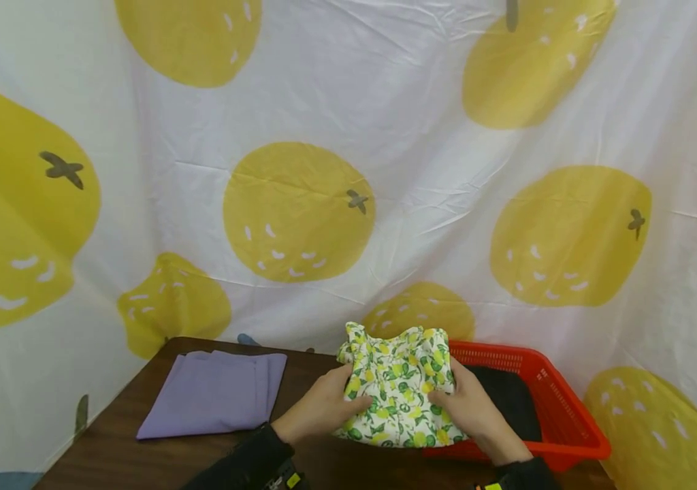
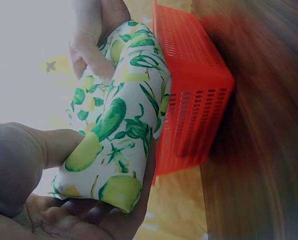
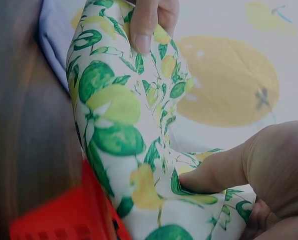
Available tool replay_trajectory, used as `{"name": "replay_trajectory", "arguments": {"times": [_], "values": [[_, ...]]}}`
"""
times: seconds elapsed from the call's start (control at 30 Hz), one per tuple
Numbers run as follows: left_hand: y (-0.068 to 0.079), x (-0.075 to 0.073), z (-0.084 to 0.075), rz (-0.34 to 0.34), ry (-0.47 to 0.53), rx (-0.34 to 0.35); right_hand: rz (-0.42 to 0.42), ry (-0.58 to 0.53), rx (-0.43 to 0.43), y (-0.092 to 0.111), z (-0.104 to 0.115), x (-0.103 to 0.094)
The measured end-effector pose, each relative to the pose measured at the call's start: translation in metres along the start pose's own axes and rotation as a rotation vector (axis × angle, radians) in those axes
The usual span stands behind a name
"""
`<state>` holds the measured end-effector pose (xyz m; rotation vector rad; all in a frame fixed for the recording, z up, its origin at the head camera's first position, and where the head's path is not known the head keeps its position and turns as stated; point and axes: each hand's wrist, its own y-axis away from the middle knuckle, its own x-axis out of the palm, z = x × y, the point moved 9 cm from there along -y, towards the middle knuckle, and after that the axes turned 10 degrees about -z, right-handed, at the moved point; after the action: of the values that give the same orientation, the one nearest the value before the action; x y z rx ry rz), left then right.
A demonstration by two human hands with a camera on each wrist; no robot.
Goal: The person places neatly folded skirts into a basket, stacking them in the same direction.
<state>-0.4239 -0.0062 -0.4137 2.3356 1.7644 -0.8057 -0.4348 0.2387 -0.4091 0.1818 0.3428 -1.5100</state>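
A folded garment [image 1: 397, 388], white with yellow lemons and green leaves, is held up between both hands over the table, its gathered, ruffled edge at the top. At its left side my left hand [image 1: 322, 405] grips it, thumb on the near face. The right hand [image 1: 474, 408] pinches the opposite side in the same manner. In the left wrist view, the left fingers [image 2: 104, 220] pass beneath the thick folded edge. The right wrist view shows the right thumb [image 3: 213, 172] pressing into the cloth. Behind the garment, part of a red basket [image 1: 559, 395] is hidden.
A folded purple cloth [image 1: 214, 395] lies on the brown wooden table [image 1: 103, 456] at the left. Inside the basket on the right is a black item [image 1: 508, 401]. A white sheet [image 1: 422, 170] printed with large yellow fruit hangs behind the table.
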Motion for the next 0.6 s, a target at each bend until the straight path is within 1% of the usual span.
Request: {"name": "replay_trajectory", "arguments": {"times": [0.13,0.27,0.33,0.47,0.6], "values": [[-0.022,0.022,-0.005,-0.01,0.02,0.023,-0.107,0.068,-0.014,-0.005,-0.001,-0.027],[-0.04,0.043,-0.008,-0.025,0.028,0.014,-0.173,0.162,-0.023,-0.012,-0.005,-0.051],[-0.048,0.054,-0.012,-0.027,0.033,0.018,-0.194,0.193,-0.023,-0.016,-0.01,-0.062],[-0.06,0.074,-0.022,-0.031,0.034,0.027,-0.217,0.214,-0.014,-0.021,-0.022,-0.083],[-0.069,0.094,-0.027,-0.03,0.005,0.009,-0.235,0.231,0.001,-0.024,-0.033,-0.101]]}}
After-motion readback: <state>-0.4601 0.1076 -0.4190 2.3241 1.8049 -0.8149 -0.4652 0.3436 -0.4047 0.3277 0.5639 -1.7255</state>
